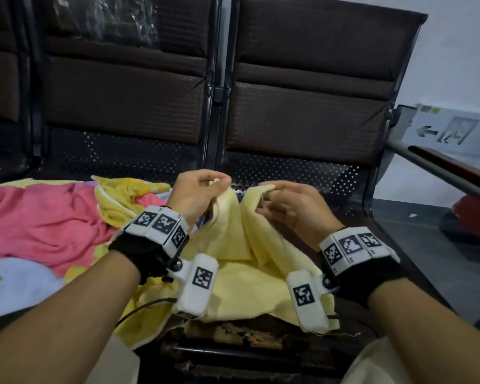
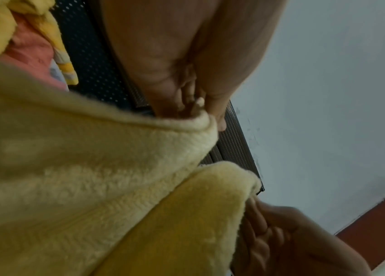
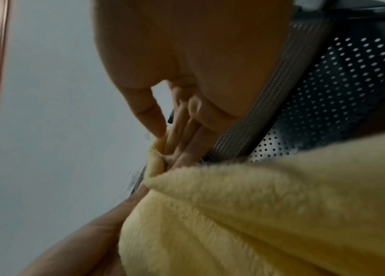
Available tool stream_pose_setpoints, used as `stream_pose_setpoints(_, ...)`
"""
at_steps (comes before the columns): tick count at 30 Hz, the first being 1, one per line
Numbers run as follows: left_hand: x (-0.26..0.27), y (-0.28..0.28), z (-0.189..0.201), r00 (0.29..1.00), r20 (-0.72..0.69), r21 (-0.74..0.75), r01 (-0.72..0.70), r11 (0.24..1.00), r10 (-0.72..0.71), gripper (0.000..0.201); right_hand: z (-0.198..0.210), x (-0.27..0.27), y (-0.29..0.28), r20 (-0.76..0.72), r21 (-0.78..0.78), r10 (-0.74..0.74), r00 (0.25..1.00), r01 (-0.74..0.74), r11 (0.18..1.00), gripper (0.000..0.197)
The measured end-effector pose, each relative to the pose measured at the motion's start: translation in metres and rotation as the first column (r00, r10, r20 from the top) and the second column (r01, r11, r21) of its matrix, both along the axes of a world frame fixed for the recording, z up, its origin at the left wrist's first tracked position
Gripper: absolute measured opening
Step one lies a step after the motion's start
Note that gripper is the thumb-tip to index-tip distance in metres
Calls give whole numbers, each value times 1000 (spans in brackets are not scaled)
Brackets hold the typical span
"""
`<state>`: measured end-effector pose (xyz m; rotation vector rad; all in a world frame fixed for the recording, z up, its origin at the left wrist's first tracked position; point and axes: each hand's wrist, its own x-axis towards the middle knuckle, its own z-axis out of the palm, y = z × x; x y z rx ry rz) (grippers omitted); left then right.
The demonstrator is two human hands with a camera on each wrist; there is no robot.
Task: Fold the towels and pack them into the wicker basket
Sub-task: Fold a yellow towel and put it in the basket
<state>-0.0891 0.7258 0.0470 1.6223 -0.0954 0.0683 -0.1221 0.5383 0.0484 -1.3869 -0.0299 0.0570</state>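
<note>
A pale yellow towel (image 1: pixel 241 261) hangs crumpled over the front of the seat between my forearms. My left hand (image 1: pixel 203 187) pinches one upper edge of it between thumb and fingers, and my right hand (image 1: pixel 277 195) pinches the neighbouring edge a little to the right. The two hands are close together, lifted above the seat. In the left wrist view the pale yellow towel (image 2: pixel 92 177) fills the lower left under my left hand (image 2: pixel 200 110). In the right wrist view my right hand (image 3: pixel 170 142) grips a bunched corner of the pale yellow towel (image 3: pixel 269 214). No wicker basket shows.
A pink towel (image 1: pixel 42 220) and a brighter yellow towel (image 1: pixel 117 198) lie heaped on a patterned cloth (image 1: pixel 17 286) at the left. Dark perforated metal bench seats (image 1: pixel 302 120) stand behind. A red-brown object (image 1: pixel 474 206) and grey floor are at the right.
</note>
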Motion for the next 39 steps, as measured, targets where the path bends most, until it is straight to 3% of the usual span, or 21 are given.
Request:
stream_pose_setpoints(3, 0, 4, -1, 996, -35, 7, 81, 997, -80, 18, -5, 2, 1, 112, -277, 30, 993, 3, 961, 21)
stream_pose_setpoints(5, -1, 7, -2, 991, -38, 34, 131, 991, -130, 20, -6, 1, 0, 206, -519, 68, 976, 51, 853, 18)
stream_pose_setpoints(7, -2, 10, -3, 990, -22, 81, 142, 987, -141, 20, -3, 0, 3, 295, -639, 93, 951, 124, 759, 18)
stream_pose_setpoints(9, -2, 11, -4, 989, -9, 112, 150, 982, -150, 18, 3, -1, 8, 404, -630, 121, 907, 180, 755, 16)
stream_pose_setpoints(12, -3, 11, -5, 980, -14, 116, 198, 973, -198, 13, 8, -1, 18, 407, -514, 96, 908, 142, 846, 4)
stream_pose_setpoints(17, -7, 8, -5, 959, -32, 91, 285, 954, -283, 12, -5, 5, 29, 326, -609, 36, 945, 180, 772, 14)
stream_pose_setpoints(24, -14, 9, 1, 936, -68, 70, 349, 934, -345, 19, -9, 11, 31, 310, -616, 14, 951, 189, 765, 35)
stream_pose_setpoints(29, -16, 8, 2, 929, -96, 104, 367, 924, -358, 19, -9, 9, 32, 317, -650, 27, 948, 197, 734, 36)
stream_pose_setpoints(35, -15, 15, 1, 959, 14, 287, 269, 920, -285, 24, -3, 3, 28, 166, -620, 142, 976, -8, 785, 36)
stream_pose_setpoints(37, -9, 19, -1, 984, 62, 333, 136, 933, -165, 31, -2, 1, 27, 125, -722, 204, 971, -51, 690, 31)
stream_pose_setpoints(39, -4, 22, -1, 993, 105, 301, 18, 954, -52, 33, -3, 0, 24, 81, -876, 285, 955, -68, 477, 26)
